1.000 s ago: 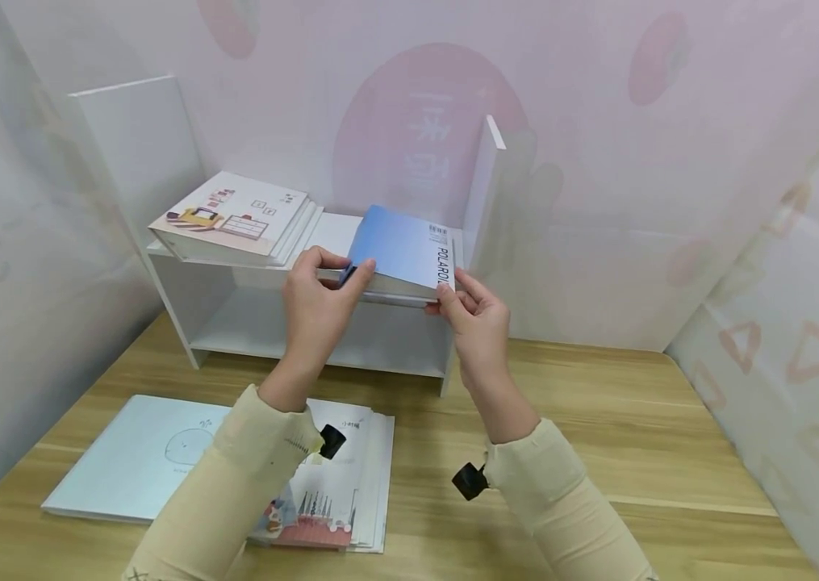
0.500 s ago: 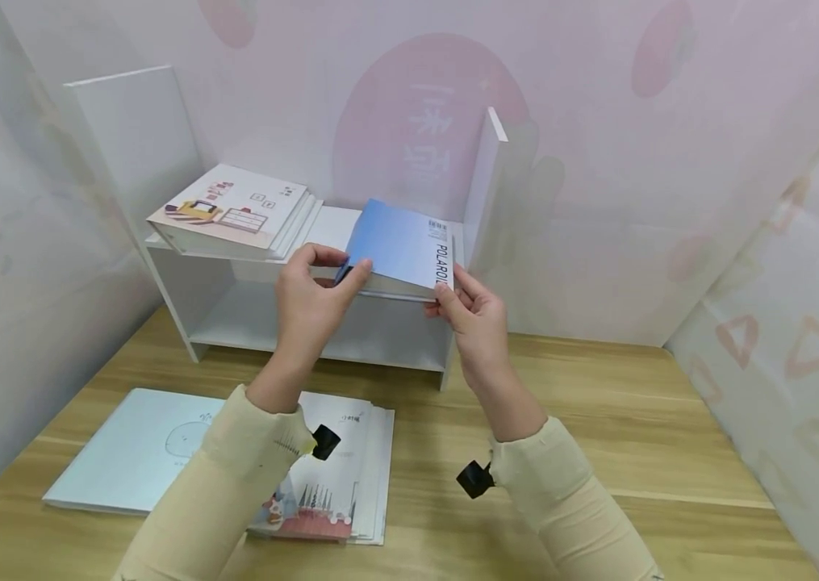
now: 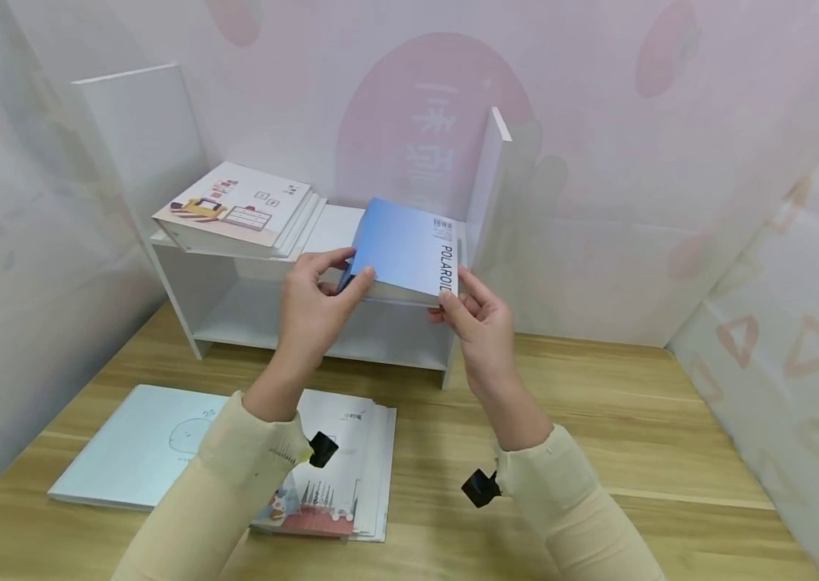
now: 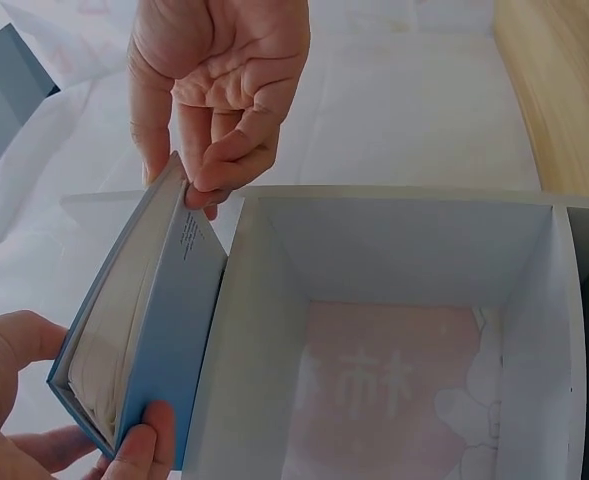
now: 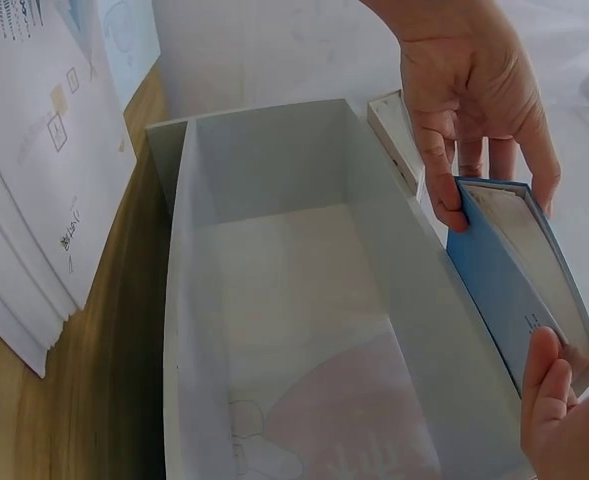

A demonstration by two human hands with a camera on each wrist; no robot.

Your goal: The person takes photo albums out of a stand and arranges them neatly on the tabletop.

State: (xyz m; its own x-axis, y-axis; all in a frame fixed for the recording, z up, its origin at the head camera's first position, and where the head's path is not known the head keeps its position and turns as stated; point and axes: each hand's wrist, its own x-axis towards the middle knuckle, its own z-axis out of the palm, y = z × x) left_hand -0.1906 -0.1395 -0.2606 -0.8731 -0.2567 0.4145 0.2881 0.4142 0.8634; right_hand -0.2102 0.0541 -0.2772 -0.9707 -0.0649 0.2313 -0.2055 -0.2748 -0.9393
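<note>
A thick blue book [image 3: 402, 246] with "POLAROID" printed along its right side lies over the right part of the shelf's upper board. At its front left corner my left hand [image 3: 315, 303] pinches it, thumb on the cover. The front right corner is between the thumb and fingers of my right hand [image 3: 483, 327]. The left wrist view shows the book's white page edges [image 4: 124, 300] between blue covers, with the left hand [image 4: 14, 410] low at the left. In the right wrist view the blue book [image 5: 504, 280] lies along the shelf's edge.
The white shelf [image 3: 194, 303] has a raised panel at each end. Several white books [image 3: 238, 206] are stacked at its upper left. On the wooden table [image 3: 598, 420] lie a pale blue book [image 3: 119, 448] and a stack of white booklets [image 3: 373, 468], partly behind the left sleeve.
The head view has shifted slightly. Both hands keep their hold on the blue book, with hardly any visible movement against the shelf.
</note>
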